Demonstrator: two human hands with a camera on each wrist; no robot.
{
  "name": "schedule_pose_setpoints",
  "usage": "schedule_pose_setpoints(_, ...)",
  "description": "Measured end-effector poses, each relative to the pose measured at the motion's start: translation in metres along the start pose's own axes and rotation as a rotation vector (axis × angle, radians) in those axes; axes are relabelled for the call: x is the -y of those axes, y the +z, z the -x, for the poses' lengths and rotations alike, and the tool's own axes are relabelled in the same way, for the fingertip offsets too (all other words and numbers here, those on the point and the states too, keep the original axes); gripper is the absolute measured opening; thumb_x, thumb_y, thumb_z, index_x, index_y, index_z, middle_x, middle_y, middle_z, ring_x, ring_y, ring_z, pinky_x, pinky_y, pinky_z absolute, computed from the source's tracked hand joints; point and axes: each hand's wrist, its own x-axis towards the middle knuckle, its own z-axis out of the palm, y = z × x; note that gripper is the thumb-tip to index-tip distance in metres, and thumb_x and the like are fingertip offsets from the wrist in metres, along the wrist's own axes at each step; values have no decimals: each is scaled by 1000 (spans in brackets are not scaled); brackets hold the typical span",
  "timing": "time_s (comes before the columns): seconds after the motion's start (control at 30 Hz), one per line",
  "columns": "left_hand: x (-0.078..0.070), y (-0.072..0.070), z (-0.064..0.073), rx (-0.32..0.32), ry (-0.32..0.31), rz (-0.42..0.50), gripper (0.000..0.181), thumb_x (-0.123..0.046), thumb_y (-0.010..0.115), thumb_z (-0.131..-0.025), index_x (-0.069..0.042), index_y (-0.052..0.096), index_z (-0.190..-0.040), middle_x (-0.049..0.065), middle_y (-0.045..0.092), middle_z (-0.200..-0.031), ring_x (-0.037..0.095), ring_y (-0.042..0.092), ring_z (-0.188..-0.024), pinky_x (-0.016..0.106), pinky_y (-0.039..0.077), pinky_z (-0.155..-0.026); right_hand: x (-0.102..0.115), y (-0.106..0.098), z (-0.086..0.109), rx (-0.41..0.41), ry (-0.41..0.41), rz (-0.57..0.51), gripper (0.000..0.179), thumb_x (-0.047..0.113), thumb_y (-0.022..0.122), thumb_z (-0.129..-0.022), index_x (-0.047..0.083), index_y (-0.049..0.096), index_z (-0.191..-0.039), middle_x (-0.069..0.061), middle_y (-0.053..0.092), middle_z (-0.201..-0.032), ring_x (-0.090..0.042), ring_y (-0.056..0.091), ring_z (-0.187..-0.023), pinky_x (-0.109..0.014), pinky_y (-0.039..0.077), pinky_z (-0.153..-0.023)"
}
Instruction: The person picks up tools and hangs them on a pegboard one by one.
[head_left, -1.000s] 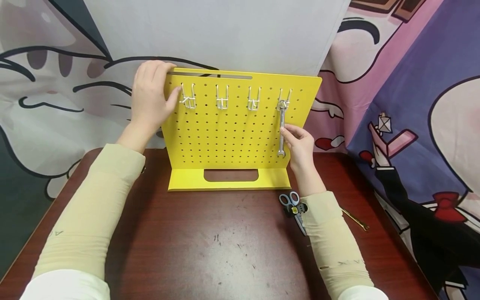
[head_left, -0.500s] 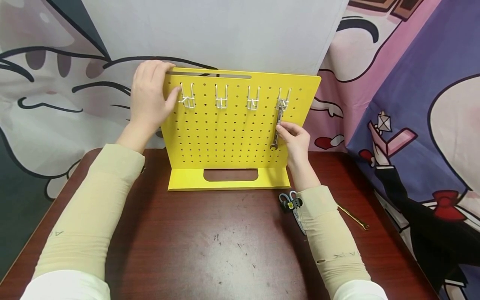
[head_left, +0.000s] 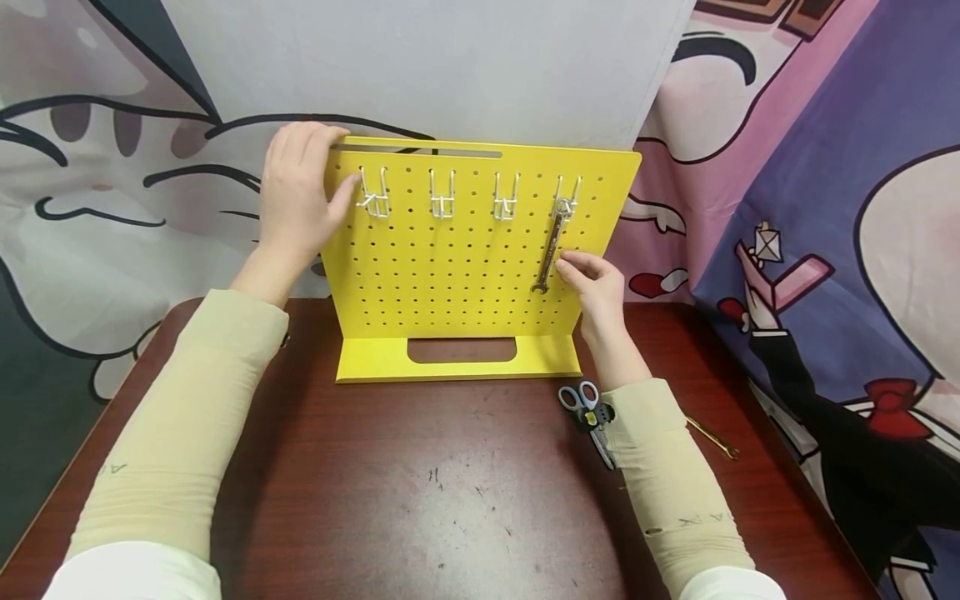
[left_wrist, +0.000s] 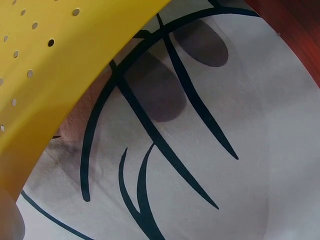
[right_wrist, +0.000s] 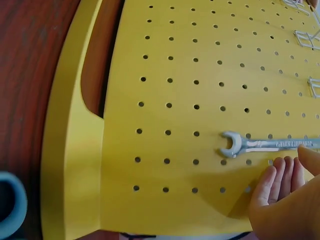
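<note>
Far left, cartoon-printed cloth (head_left: 97, 242) behind the reddish-brown table (head_left: 360, 500), and here comes a pale yellow sleeve (head_left: 187, 400) running up to the left hand (head_left: 300, 187). It's got the top left corner of the yellow pegboard (head_left: 450, 287): thumb on the front face, fingers over the top edge, a firm pinch on the panel!

Along the board now, a row of four white wire hooks (head_left: 442, 200), the first just beside that thumb. And on the fourth, at the right, there's the silver wrench (head_left: 550, 250)! Ring end up on the hook, shank tilted, forked end pointing down and to the left, against the board's rows of holes.

Below the board's right corner, blue-handled scissors (head_left: 602, 448) lie on the table, partly behind the right wrist. Above them, the right hand (head_left: 597, 287), just beside the wrench: fingers loosely curved, thumb close to the shank, pinching nothing. Farther right, a gold-coloured tool (head_left: 712, 437) on the tabletop, partly hidden by the sleeve, its forked end showing.
</note>
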Motion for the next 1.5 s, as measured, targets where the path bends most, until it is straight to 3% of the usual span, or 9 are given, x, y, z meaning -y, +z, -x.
schedule_pose_setpoints(0.13,-1,0,0,2,-4,-5,41,-14,69,-101,-1,60,-139,20,64,-136,39,53,-136,42,33,-129,-1,-15,7,46,11,20,28,2,75,-96,-10,72,-122,13,74,-87,-3,69,-80,-18,60,-83)
schedule_pose_setpoints(0.4,-1,0,1,8,-4,-15,41,-15,68,-102,-1,60,-139,20,64,-136,38,53,-136,42,34,-128,0,-56,26,115,13,131,12,4,75,-96,10,80,-105,15,75,-87,-2,69,-84,-17,59,-84)
schedule_pose_setpoints(0.63,-1,1,1,10,-8,-17,41,-15,68,-102,-1,60,-140,20,64,-136,38,53,-136,42,34,-128,-1,-92,42,149,13,325,14,11,77,-96,10,79,-110,22,74,-88,1,67,-89,-12,54,-83)
schedule_pose_setpoints(0.8,0,0,0,10,-14,-18,41,-15,68,-102,-2,60,-140,19,64,-137,38,53,-135,41,35,-128,-6,-115,50,177,-1,467,29,16,77,-97,-1,75,-120,25,73,-88,4,67,-89,-10,53,-81)
schedule_pose_setpoints(1.1,0,1,0,5,-10,-3,41,-15,69,-101,-2,61,-139,19,64,-136,38,53,-135,42,35,-128,-14,-155,64,177,-48,736,33,16,78,-96,-6,73,-120,30,68,-81,9,65,-76,-12,53,-65)
schedule_pose_setpoints(1.2,0,1,0,4,-8,-4,41,-15,69,-101,-2,61,-139,20,64,-135,39,53,-135,42,35,-128,-19,-169,68,175,-95,805,28,13,79,-95,-5,75,-116,19,73,-83,12,66,-74,-9,54,-66)
schedule_pose_setpoints(1.37,1,1,-1,5,-7,-7,41,-15,69,-101,-2,61,-139,20,64,-135,39,53,-135,43,36,-127,-27,-192,73,168,-156,886,24,9,81,-93,-5,77,-111,-17,80,-94,17,64,-73,-5,52,-66)
schedule_pose_setpoints(1.5,1,1,-1,4,-7,-6,41,-15,69,-101,-2,61,-138,20,65,-135,39,54,-135,43,36,-127,-32,-208,75,163,-176,940,22,7,82,-91,-5,78,-109,-25,78,-96,19,61,-72,-3,50,-65)
